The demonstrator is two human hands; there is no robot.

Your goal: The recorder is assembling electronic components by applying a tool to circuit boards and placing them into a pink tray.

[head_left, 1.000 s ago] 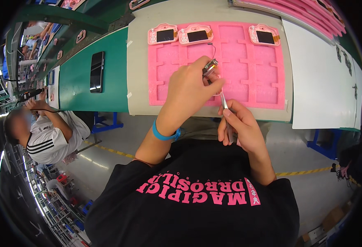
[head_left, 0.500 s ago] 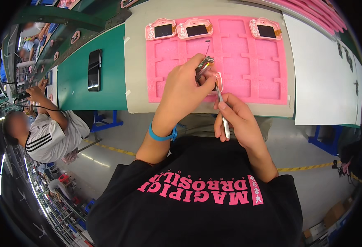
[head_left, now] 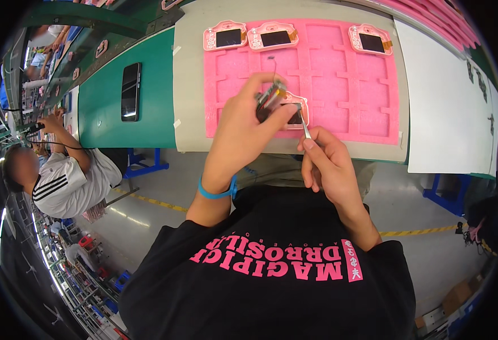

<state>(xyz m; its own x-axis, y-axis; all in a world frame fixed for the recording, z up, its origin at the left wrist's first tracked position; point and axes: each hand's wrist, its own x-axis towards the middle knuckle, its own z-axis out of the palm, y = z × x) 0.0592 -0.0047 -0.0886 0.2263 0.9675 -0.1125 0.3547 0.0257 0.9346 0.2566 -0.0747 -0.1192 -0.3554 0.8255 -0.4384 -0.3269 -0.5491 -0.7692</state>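
Blurred electronics [head_left: 271,97] are being gripped by the left hand [head_left: 239,126] near a half-hidden pink case [head_left: 296,118], tweezers [head_left: 306,131] by the right hand [head_left: 331,158]; a pink-lettered shirt [head_left: 271,306] is being worn.

Open room lies over the right half of the pink tray [head_left: 346,73]: a hand could pass above its bare pockets, except at the far corner, where a pink case [head_left: 371,41] sits. Two more cases [head_left: 273,37] block the far left. The middle is crowded by the left grip [head_left: 243,116], a small circuit part [head_left: 273,96] with a thin wire reaching toward the far side, and the tweezers [head_left: 306,131] in the right grip [head_left: 328,156] at the near edge. Left of the tray, the worktop [head_left: 189,85] offers passage up to the phone [head_left: 130,92].
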